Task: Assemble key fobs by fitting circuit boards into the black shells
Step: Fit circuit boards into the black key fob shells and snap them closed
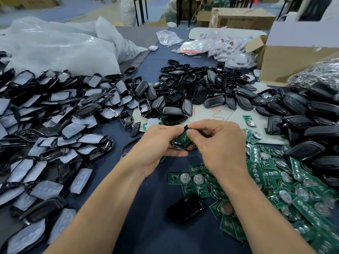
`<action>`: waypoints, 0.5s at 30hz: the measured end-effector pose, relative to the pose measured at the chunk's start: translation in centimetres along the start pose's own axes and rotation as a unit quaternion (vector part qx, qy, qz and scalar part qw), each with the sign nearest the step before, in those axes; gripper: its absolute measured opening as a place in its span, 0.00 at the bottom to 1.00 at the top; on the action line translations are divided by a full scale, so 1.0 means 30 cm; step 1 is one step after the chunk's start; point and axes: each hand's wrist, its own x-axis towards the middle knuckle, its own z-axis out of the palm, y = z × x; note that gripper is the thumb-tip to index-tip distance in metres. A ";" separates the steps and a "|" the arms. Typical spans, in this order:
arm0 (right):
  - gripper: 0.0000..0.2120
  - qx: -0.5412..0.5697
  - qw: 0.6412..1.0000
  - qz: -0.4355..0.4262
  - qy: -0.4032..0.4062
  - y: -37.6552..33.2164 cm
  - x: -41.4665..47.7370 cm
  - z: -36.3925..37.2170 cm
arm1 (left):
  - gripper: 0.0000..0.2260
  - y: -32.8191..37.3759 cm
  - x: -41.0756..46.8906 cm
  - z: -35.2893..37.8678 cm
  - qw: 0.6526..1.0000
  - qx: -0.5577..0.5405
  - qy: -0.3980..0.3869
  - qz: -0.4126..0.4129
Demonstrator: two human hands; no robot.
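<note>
My left hand (157,143) cradles a black key fob shell (177,143) with a chrome rim, above the dark blue table. My right hand (218,143) pinches a green circuit board (184,138) that lies tilted in the open shell; its fingertips cover the board's upper end. A pile of green circuit boards (275,189) with round coin cells spreads to the right of my arms. One closed black fob (186,209) lies between my forearms.
Shell halves with grey button pads (55,125) are heaped on the left. Empty black shells (201,92) pile at the centre back and assembled black fobs (311,125) at the right. Plastic bags (55,46) and cardboard boxes (286,61) stand behind.
</note>
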 end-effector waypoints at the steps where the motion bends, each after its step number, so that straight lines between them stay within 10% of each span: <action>1: 0.08 -0.009 1.000 -0.005 0.002 0.001 0.001 0.000 | 0.14 0.000 0.000 0.000 1.000 -0.004 -0.002 -0.001; 15: 0.09 -0.071 0.996 -0.040 -0.033 0.001 0.019 -0.012 | 0.22 -0.024 -0.005 -0.006 0.998 0.050 -0.039 0.026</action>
